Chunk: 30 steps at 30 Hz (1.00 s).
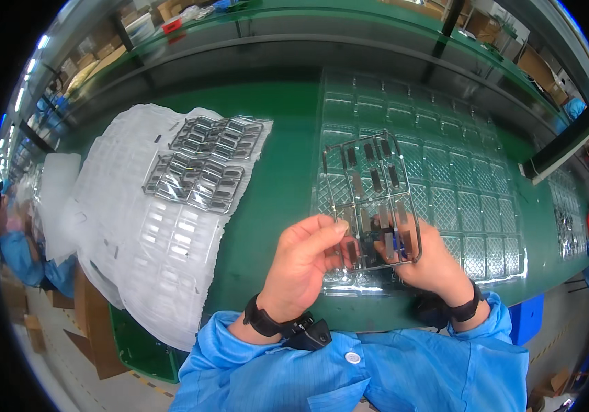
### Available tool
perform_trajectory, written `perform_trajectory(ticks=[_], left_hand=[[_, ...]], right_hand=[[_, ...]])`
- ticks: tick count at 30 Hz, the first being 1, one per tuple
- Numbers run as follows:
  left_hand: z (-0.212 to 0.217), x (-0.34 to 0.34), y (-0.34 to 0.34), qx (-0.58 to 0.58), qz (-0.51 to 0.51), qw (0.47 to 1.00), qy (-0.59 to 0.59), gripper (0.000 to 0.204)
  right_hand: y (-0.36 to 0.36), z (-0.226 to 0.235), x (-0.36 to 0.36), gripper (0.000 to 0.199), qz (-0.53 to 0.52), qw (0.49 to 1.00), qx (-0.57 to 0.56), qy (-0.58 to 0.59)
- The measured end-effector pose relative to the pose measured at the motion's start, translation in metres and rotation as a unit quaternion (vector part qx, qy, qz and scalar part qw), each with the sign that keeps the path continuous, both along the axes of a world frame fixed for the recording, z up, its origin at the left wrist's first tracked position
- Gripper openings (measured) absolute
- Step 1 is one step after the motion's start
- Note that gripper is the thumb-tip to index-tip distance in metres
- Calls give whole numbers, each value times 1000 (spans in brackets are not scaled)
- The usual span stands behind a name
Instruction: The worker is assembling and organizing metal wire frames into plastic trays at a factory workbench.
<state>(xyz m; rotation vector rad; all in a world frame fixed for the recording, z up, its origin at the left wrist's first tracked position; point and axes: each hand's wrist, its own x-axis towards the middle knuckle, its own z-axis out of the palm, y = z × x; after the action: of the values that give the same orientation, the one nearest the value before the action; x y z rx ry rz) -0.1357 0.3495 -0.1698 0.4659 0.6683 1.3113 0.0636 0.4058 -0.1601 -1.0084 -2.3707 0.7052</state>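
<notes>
Sprue frame (376, 180) is up in the air by the desk's (260, 226) near edge, yeah? What's on it?

– Yep, thin dark runners with a bunch of small dark rectangular pieces inside.

– OK, and the hands?

– Left hand (291, 268) is pinching the lower left side of the frame, thumb on top. Right hand (437, 264) is curled in at the lower right corner, but its fingertips are partly hidden behind the pieces, so I honestly can't tell if they're pinching anything.

– What's behind the frame?

– From this angle it overlaps the left side of a clear compartment tray (469, 206), the kind with crosshatched pockets. That thing takes up a big chunk of the desk, reaching close to the near edge. There's a second clear tray (563, 206) further toward the desk's right end.

– And over on the left?

– White foam sheet (119, 192), kinda wavy, drooping past the desk's near edge. Two batches of similar frames lie on it: one (219, 141) by the sheet's far right corner, the other (195, 182) just nearer. Below the desk's near edge there's a green crate (142, 350) to the left and a blue bin (528, 319) to the right.
</notes>
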Motion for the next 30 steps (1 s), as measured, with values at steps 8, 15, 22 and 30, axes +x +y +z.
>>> perform_trajectory(ticks=[8,15,22,30], left_hand=[[-1,7,0,3,-5,999,-33,11],[-2,9,0,0,-3,999,-32,11],[-3,10,1,3,3,999,-38,10],[-4,11,0,15,-2,999,-46,10]], right_hand=[[-5,5,-8,35,13,999,27,31],[-5,2,-8,35,8,1000,-8,18],[-7,-1,-6,37,12,1000,28,5],[-11,-1,-7,38,-4,999,40,4]])
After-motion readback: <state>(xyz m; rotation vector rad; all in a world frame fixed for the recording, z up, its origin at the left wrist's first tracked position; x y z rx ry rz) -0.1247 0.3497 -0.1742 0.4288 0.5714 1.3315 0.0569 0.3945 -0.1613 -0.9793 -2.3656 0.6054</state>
